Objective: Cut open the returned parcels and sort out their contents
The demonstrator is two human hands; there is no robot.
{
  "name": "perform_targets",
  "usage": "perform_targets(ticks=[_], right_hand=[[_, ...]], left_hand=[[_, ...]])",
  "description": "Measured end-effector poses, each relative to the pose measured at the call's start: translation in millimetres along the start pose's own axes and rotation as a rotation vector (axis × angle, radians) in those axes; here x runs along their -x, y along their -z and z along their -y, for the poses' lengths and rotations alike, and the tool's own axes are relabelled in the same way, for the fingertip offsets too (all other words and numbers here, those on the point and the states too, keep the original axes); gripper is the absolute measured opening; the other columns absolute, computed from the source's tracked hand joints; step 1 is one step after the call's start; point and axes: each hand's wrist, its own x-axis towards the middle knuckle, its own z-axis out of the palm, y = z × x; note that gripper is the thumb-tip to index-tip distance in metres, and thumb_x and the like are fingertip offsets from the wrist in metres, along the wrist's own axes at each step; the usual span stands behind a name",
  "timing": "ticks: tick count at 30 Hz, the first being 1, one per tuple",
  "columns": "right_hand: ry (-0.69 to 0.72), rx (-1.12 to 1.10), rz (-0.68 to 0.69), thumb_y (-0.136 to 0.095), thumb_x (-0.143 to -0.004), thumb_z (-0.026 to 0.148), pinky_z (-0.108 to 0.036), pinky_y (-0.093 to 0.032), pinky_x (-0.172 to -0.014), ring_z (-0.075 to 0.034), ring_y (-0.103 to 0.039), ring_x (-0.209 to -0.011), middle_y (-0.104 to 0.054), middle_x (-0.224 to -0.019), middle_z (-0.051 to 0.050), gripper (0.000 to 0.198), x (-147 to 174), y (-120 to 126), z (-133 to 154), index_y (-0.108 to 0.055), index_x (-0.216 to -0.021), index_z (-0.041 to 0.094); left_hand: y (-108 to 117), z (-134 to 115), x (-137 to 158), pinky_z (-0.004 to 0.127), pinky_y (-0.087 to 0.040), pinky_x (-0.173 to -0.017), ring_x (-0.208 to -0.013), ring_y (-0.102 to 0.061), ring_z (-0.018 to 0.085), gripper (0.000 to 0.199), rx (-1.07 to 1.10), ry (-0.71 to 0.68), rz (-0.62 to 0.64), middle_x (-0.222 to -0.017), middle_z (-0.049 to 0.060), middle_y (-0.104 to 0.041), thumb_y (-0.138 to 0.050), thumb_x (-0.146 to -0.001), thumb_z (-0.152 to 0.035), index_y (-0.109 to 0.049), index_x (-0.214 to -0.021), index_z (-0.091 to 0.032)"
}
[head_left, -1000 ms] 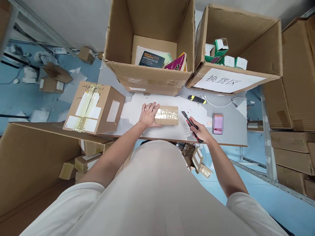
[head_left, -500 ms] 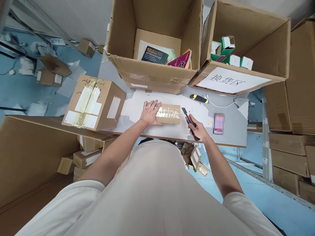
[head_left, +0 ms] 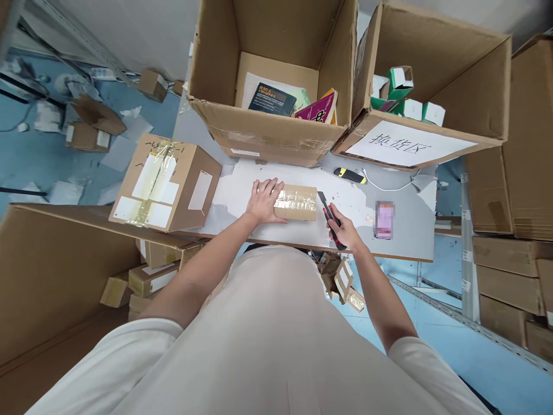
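At the grey table [head_left: 406, 233] over blue floor [head_left: 436, 340], my left hand [head_left: 263, 202] clasps a taped box [head_left: 299, 204] and my right hand [head_left: 343, 229] grips a cutter [head_left: 327, 212].

Taped cardboard box [head_left: 297, 203], red-and-black utility knife [head_left: 328, 213]
The closed box lies flat on the table [head_left: 408, 243]; the knife slants just beside its right end, dark tip nearest.

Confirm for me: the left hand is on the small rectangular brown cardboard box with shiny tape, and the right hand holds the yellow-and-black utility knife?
Not quite: the head view shows the right hand holding a slim red-and-black utility knife; the yellow-and-black one lies on the grey table. The left hand is indeed on the small taped box.
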Motion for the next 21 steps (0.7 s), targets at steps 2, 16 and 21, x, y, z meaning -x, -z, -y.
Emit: perform_targets(ticks=[2, 16, 21], right_hand=[[-0.001, -0.014, 0.014, -0.052, -0.086, 0.041, -0.022, -0.048, -0.044, -0.007, -0.053, -0.046, -0.057, -0.077, 0.003, 0.075, 0.8, -0.4, 1.9, -0.019, -0.152, 0.028], [-0.063, 0.047, 0.294, -0.053, -0.087, 0.035, -0.02, -0.043, -0.041, -0.007, -0.05, -0.043, -0.055, -0.068, 0.004, 0.067, 24.0, 10.9, -2.0, -0.029, -0.15, 0.026], [-0.067, 0.07, 0.23, -0.053, -0.087, 0.037, -0.022, -0.045, -0.044, -0.007, -0.051, -0.044, -0.059, -0.07, 0.003, 0.067, 39.2, 19.3, -6.0, -0.031, -0.149, 0.025]], left_hand=[[0.2, -0.3, -0.2, 0.055, -0.003, -0.114, -0.135, -0.028, 0.042, 0.121, 0.005, 0.001, 0.002, -0.151, 0.02, -0.03, -0.068, -0.053, -0.073, -0.026, -0.148, -0.013], [3.0, -3.4, -0.7, 0.054, -0.006, -0.114, -0.135, -0.029, 0.04, 0.117, -0.027, 0.032, 0.032, -0.153, 0.018, -0.029, -0.069, -0.052, -0.068, -0.027, -0.148, -0.017], [1.5, -1.5, -0.7, 0.055, -0.004, -0.115, -0.137, -0.027, 0.04, 0.121, -0.021, -0.007, 0.034, -0.154, 0.019, -0.026, -0.069, -0.052, -0.072, -0.025, -0.149, -0.016]])
